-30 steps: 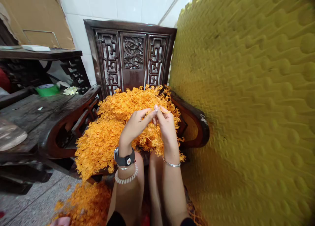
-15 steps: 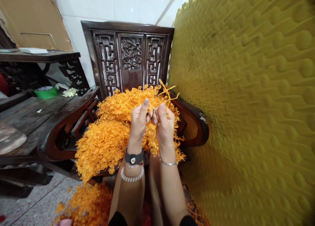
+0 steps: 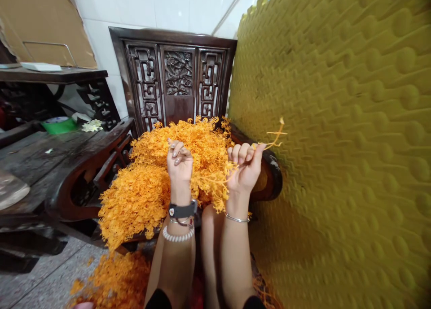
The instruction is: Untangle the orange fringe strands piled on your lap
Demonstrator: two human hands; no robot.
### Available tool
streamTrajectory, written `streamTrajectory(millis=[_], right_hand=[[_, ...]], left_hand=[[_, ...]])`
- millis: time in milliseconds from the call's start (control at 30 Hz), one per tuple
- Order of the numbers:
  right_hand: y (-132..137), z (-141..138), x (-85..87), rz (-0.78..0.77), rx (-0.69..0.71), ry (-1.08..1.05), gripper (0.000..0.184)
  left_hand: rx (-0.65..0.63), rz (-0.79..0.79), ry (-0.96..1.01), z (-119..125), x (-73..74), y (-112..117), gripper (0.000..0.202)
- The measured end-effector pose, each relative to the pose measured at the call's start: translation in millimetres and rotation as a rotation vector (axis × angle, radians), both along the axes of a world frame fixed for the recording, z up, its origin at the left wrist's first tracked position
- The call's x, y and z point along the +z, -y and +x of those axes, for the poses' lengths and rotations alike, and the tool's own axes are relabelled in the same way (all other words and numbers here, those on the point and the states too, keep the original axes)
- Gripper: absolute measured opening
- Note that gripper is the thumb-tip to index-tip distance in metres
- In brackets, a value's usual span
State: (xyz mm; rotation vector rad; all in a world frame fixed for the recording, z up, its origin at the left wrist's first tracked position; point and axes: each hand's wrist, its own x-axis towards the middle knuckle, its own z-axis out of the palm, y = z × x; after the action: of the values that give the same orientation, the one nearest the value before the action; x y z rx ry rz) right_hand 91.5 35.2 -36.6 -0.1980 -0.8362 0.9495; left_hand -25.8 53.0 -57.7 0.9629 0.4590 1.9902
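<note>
My right hand (image 3: pixel 245 172) is closed around an orange branched plastic stem (image 3: pixel 278 136). Its forked tip sticks out past the thumb to the right, and a curly orange sprig (image 3: pixel 215 181) hangs from the other side of the fist toward the middle. My left hand (image 3: pixel 180 161) is raised apart from it with the fingers curled in; whether a small piece sits between them I cannot make out. Behind and below both hands lies a big heap of curly orange plastic sprigs (image 3: pixel 138 201), on a dark wooden chair (image 3: pixel 180 107).
A yellow textured foam mat (image 3: pixel 330 134) stands upright along the right side. To the left is a dark wooden table (image 3: pixel 37 156) with a green tape roll (image 3: pixel 59 125) and a pale flower-like piece (image 3: pixel 92 125). More orange pieces (image 3: pixel 114 277) lie low at the left.
My hands were together at the stem and have moved apart. The right one went rightward with the stem, turning it; the left one shifted left and its fingers curled in.
</note>
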Motion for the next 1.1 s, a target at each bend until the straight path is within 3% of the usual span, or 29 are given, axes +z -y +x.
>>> streamTrajectory(millis=[133,300,467,600,700,800,867,933,1100], right_hand=[[-3.8,11.2,-2.4,-0.099,-0.058,0.159,0.041],[3.7,7.3,-2.3,-0.120,-0.157,0.247,0.038],[10.8,10.1,0.1,-0.168,-0.244,0.310,0.035],[9.0,12.4,-1.9,-0.184,-0.259,0.327,0.032],[7.4,11.4,-3.1,-0.202,-0.330,0.357,0.020],[11.6,10.4,-0.9,-0.179,-0.567,0.405,0.022],[18.8,10.8,2.5,-0.160,-0.642,0.454,0.020],[27.7,11.1,6.3,-0.173,-0.590,0.542,0.014],[41.5,3.1,9.9,-0.218,-0.365,0.852,0.024]], left_hand=[[-0.075,-0.009,-0.040,-5.6,7.2,11.6,0.035],[-0.334,0.055,-0.537,3.7,12.8,26.5,0.032],[-0.255,0.112,-0.906,2.8,10.2,25.7,0.037],[-0.335,0.184,-1.189,2.5,10.1,27.7,0.025],[-0.217,0.143,-1.105,7.1,8.7,26.9,0.025],[-0.060,0.029,-0.909,11.4,5.6,22.6,0.031],[0.005,-0.028,-0.798,12.6,3.6,19.6,0.036],[0.048,-0.051,-0.723,12.7,2.2,18.1,0.038],[0.102,-0.049,-0.766,12.9,1.1,20.0,0.036]])
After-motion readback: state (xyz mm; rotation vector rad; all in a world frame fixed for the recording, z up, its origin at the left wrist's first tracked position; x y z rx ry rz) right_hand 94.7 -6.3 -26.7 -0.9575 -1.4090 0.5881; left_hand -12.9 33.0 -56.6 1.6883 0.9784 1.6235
